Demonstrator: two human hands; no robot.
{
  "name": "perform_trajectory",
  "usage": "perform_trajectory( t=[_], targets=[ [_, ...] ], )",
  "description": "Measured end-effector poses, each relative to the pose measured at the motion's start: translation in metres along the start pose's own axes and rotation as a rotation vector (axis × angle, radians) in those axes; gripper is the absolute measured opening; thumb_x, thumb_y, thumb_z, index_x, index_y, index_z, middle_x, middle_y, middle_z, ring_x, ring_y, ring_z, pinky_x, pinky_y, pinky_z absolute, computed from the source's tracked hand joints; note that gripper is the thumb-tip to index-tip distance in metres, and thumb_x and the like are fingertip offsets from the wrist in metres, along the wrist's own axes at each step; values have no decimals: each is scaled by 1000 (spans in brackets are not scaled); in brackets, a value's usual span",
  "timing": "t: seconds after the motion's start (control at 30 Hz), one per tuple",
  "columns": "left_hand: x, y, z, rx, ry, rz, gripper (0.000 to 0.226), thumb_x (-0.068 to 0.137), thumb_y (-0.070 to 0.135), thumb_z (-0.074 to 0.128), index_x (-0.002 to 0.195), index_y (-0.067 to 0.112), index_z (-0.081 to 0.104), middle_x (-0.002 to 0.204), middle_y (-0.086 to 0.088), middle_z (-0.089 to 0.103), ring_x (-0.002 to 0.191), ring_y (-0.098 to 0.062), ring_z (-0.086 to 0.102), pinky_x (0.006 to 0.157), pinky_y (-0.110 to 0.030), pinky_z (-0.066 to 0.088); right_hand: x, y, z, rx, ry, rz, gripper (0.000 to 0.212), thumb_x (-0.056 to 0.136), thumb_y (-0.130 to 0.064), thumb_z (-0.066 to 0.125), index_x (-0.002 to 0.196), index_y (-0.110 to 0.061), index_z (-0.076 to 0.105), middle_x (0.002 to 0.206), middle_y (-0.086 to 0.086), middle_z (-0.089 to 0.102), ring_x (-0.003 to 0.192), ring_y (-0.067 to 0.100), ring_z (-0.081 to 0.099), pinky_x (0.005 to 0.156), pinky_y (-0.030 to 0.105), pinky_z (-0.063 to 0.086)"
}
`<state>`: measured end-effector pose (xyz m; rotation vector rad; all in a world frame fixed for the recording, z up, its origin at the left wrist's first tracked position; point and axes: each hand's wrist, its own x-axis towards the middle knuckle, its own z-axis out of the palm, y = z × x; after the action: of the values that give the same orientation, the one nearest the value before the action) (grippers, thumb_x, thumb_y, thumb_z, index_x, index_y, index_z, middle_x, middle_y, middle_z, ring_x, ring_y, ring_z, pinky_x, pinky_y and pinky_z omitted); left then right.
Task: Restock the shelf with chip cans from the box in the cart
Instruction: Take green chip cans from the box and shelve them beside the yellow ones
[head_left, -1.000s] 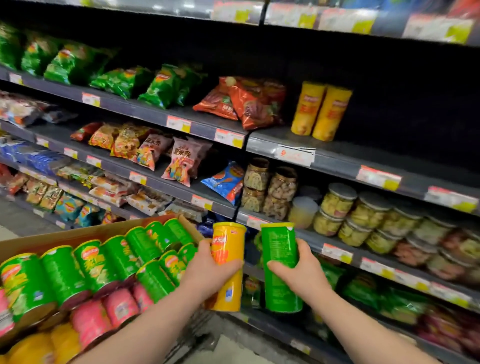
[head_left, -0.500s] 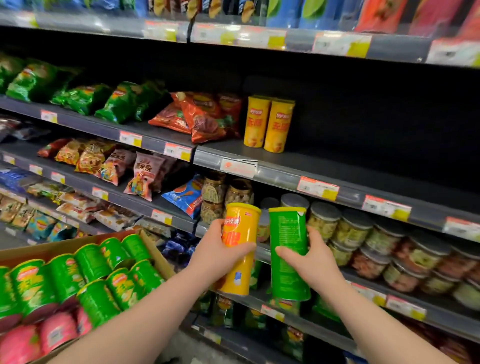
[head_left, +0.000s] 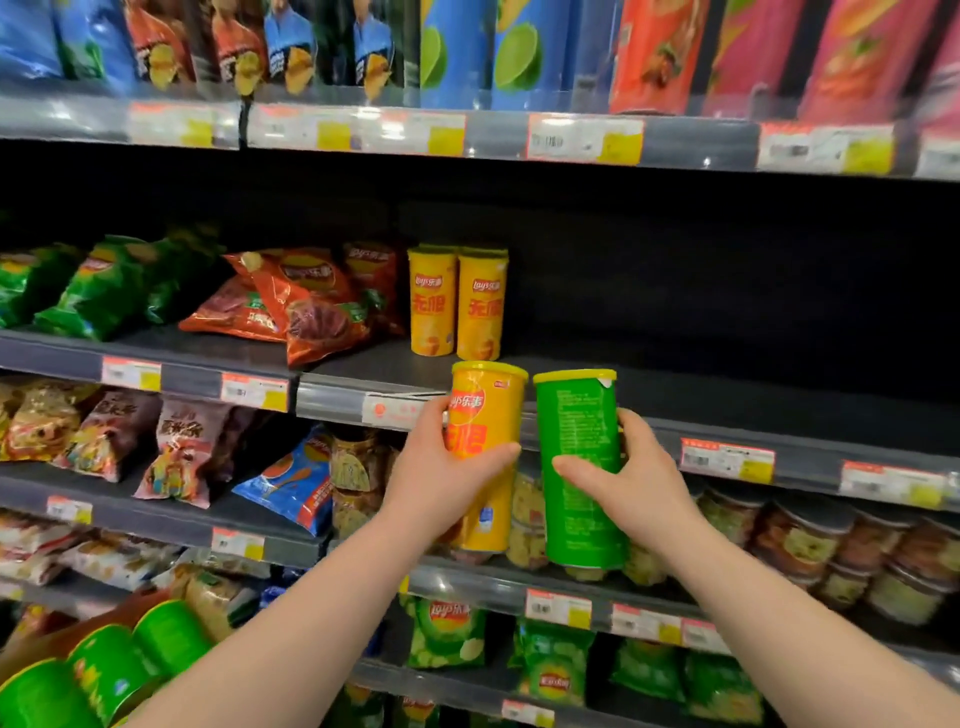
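While both held cans sit short of the shelf board, I read the step in hand as placement beside the shelved yellow pair (head_left: 457, 304), which serves as my reference.

Positions. Held yellow can (head_left: 488, 405): upright, just below the pair and in front of it, its upper part crossing the shelf's front rail in view. Green can (head_left: 576, 415): upright, below and right of the pair, close beside the yellow one but apart from it. Shelf (head_left: 727, 402): bare dark board running right of the pair. Box (head_left: 47, 644): far below and left of the pair, with more green cans (head_left: 109, 670) lying in it.

Hands. Left hand (head_left: 441, 478) wraps the yellow can at mid-height, thumb across the printed front, the other fingers mostly hidden behind. Right hand (head_left: 636, 483) grips the green can at mid-height, thumb on the near face, fingers (head_left: 631, 426) curled round the far right side. Both forearms reach up and forward from below the pair, wrists roughly straight, palms turned toward each other.

Method notes (judgement). Each base must clear the front rail before going in, so lift first, then push. Yellow belongs directly right of the pair, touching it, label forward; green goes next to that, starting its own column. Green shows its text panel, so a turn to bring the logo forward looks advisable. Set bases flat: tall cans tip easily, and a nudge could topple the pair. Release one hand at a time.
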<state>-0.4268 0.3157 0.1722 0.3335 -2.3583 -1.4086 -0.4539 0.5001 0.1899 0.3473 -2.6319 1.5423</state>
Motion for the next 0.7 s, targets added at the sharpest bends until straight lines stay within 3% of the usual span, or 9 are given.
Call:
perform_trajectory(
  t=[0.1,0.2,0.33,0.5,0.7],
  targets=[
    [33,8,-5,-17,24,84,75,72,47,75,133,30,35,114,9,52,99,-13,51,83,-28,39,24,-12,-3,19,62,-26,61,78,-31,75,128,-27,40,103,-11,53,86,5,52,74,26,38],
    [71,14,-17,-49,82,128,77,72,48,74,135,28,35,119,6,49,102,-12,49,85,-31,41,47,-21,0,22,130,-44,65,78,-29,75,133,-22,41,106,-9,53,93,9,52,79,25,37],
    [119,12,-34,-55,111,156,75,64,58,73,126,28,43,122,3,52,105,-16,54,86,-36,46,75,-27,10,67,192,-49,63,78,-26,75,132,-20,42,110,-5,55,95,13,54,79,26,38],
    [163,7,-42,-24,134,177,75,70,49,76,129,24,39,124,-1,48,101,-15,51,85,-36,46,100,-32,22,102,237,-45,61,79,-26,75,131,-22,43,104,-9,55,81,-4,51,63,17,39],
    [191,0,-31,41,145,163,83,70,46,78,135,21,33,131,-5,42,116,-26,49,91,-42,46,118,-30,22,115,253,-12,51,77,-28,75,117,-29,43,102,-10,58,89,5,58,79,32,47]
  ],
)
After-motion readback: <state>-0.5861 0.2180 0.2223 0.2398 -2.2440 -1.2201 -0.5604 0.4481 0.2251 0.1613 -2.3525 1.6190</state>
